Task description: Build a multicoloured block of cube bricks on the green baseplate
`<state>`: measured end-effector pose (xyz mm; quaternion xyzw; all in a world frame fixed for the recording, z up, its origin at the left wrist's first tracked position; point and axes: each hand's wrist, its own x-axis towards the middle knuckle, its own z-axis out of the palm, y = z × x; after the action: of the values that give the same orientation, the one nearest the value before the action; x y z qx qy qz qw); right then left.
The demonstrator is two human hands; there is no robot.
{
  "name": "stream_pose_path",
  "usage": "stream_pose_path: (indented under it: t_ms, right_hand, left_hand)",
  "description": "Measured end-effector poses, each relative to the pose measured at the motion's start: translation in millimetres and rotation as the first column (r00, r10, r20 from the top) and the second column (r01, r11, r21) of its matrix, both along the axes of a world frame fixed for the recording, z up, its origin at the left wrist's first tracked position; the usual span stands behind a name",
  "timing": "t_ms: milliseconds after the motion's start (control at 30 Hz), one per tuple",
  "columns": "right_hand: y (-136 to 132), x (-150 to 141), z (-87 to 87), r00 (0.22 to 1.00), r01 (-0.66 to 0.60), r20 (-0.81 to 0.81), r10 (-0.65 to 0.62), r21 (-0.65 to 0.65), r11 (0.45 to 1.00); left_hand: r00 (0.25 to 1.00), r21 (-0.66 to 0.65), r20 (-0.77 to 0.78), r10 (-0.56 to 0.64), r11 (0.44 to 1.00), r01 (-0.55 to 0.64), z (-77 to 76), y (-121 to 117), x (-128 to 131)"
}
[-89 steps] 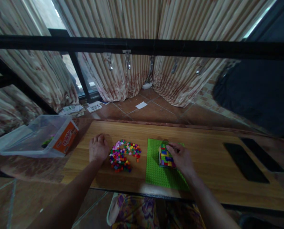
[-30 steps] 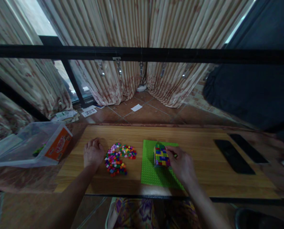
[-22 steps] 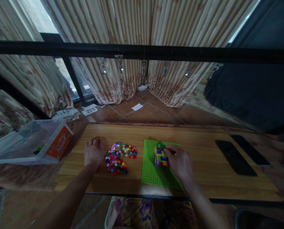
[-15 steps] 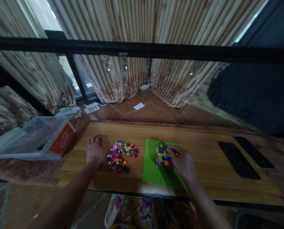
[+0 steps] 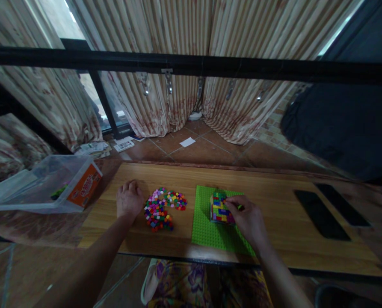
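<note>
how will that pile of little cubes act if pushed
The pile of cubes would probably scatter, since its pieces lie loose. Pushed singly, they should slide rather than roll, given their flat, squarish sides. Each is likely light, being tiny beside the left hand.

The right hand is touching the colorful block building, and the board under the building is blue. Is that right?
Not quite: the board under the colorful block building is green, not blue, as the head view shows. The right hand is touching the building.
</note>
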<state>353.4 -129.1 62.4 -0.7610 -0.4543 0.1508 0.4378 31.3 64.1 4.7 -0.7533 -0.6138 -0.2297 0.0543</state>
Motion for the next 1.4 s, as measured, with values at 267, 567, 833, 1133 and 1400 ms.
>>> stream_pose_path:
  t_ms: [267,567,833,1133,1400]
  right_hand:
    - [11,10,-0.1,1.000,-0.006,-0.010,0.005,-0.043,0.999]
    - [23,22,-5.4,0.969,0.029,-0.242,-0.052,-0.098,0.995]
    - [28,26,-2.2,0.976,-0.039,-0.217,0.017,-0.100,0.994]
    - [0,1,10.4,0.944,0.126,-0.315,-0.100,0.062,0.990]
    - [-15,-101,1.8,0.945,-0.315,-0.063,0.321,0.096,0.944]
  left_hand:
    - [1.000,-0.003,0.018,0.002,1.000,-0.002,-0.3,0,0]
    - [1.000,-0.027,0.009,0.011,1.000,-0.011,0.1,0,0]
    - [1.000,-0.011,0.017,0.013,1.000,-0.012,0.8,-2,1]
    - [1.000,0.012,0.013,0.013,1.000,-0.013,-0.3,-2,1]
    - [1.000,-0.014,-0.005,0.026,1.000,-0.027,0.5,-4,2]
